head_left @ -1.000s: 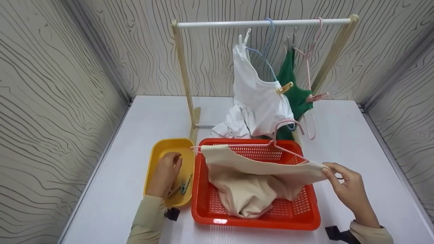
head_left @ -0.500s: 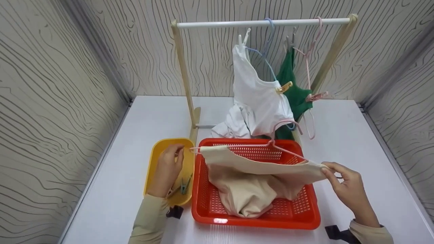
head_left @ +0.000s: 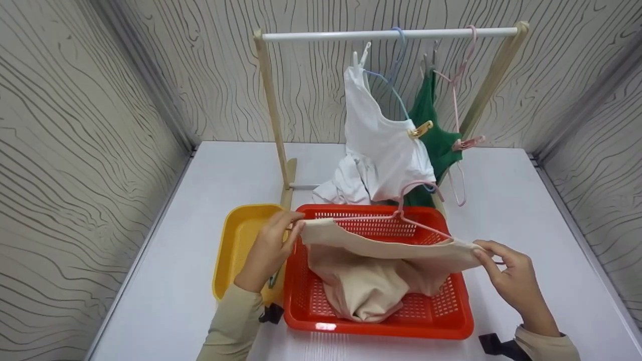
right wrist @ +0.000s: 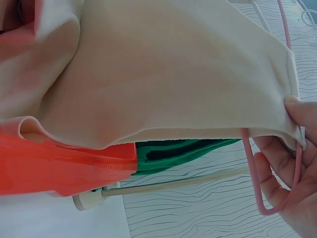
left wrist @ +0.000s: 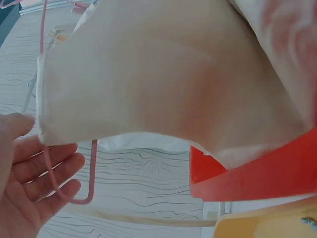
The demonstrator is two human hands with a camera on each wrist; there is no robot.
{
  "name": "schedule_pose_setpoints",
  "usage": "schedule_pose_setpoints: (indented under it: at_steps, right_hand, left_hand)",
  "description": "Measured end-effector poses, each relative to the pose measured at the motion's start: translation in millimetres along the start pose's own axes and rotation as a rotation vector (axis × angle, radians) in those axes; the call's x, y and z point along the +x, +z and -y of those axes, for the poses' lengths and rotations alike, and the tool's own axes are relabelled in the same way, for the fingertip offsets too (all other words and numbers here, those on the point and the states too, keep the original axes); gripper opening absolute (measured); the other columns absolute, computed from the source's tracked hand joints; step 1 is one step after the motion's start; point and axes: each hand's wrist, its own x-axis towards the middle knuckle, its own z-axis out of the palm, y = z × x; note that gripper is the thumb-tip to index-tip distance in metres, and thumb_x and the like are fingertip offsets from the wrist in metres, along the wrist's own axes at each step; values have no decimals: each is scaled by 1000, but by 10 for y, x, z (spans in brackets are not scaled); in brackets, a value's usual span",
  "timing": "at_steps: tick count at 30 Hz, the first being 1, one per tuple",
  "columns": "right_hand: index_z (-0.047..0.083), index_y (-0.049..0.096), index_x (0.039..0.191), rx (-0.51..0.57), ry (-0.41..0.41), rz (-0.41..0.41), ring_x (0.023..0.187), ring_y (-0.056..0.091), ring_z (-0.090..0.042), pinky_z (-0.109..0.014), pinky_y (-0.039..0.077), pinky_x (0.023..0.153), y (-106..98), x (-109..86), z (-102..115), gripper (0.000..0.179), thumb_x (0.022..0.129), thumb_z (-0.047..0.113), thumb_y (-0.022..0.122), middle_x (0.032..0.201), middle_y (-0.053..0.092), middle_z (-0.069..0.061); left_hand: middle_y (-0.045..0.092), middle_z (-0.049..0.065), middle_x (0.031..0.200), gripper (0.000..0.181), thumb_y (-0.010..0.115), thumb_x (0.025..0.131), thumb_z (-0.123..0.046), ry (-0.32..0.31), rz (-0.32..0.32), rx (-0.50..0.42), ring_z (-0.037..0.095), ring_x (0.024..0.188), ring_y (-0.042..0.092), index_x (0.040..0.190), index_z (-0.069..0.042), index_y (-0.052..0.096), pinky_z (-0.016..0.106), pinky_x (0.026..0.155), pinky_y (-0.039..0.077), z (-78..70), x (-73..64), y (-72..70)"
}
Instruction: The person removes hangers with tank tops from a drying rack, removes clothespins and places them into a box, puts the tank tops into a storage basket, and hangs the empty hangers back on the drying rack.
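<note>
- Your right hand pinches 1 shoulder of the beige garment over the pink hanger; slackening there could let that end drop.
- Your left hand is loosely spread at the other shoulder, thumb just off the cloth, so that side could slip along the hanger.
- The garment's lower folds lie in the red basket; a hasty lift might catch them on its rim.

Left hand reaches forward, thumb parted from loosely bent fingers; right hand pinches between thumb and bent fingers.
</note>
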Motion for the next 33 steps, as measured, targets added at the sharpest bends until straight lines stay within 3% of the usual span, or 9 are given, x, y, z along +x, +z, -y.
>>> schedule_pose_setpoints:
  at_steps: [7, 14, 22, 28, 33]
  right_hand:
    - [-4, 71, 90, -7, 7, 4, 78, 53, 17, 1, 44, 67, 8, -5, -14, 20, 75, -16, 68, 93, 57, 41]
    - [-4, 71, 92, 3, 21, 23, 81, 53, 18, 1, 44, 68, 2, -14, -16, 19, 76, -15, 67, 94, 58, 39]
    - [-5, 71, 90, 27, -3, 28, 77, 53, 13, -1, 44, 68, 1, -11, -25, 21, 73, -18, 67, 92, 60, 38]
    - [-3, 71, 92, 18, 32, 49, 78, 54, 14, -3, 46, 65, 9, -7, -13, 21, 75, -15, 68, 90, 61, 36]
    - [-3, 71, 91, 1, 14, 59, 79, 53, 16, 0, 46, 64, 12, 1, 6, 21, 73, -15, 69, 87, 61, 34]
  left_hand:
    - [69, 4, 106, 23, 67, 90, -21, 91, 22, 1, 16, 99, 67, 111, -12, 66, 32, 89, 58, -38, 30, 58]
    - [71, 7, 97, 18, 66, 89, -14, 143, 1, 3, 19, 91, 70, 106, -7, 68, 32, 85, 60, -44, 26, 77]
    - [71, 7, 97, 17, 68, 88, -17, 146, 37, -67, 17, 89, 68, 103, -8, 67, 30, 84, 60, -32, 33, 92]
    - [70, 8, 97, 16, 66, 89, -14, 163, 29, -55, 18, 89, 68, 103, -6, 65, 31, 84, 60, -21, 25, 123]
    - [69, 8, 97, 16, 65, 90, -15, 162, 34, -41, 18, 90, 68, 103, -6, 63, 32, 84, 60, -31, 15, 135]
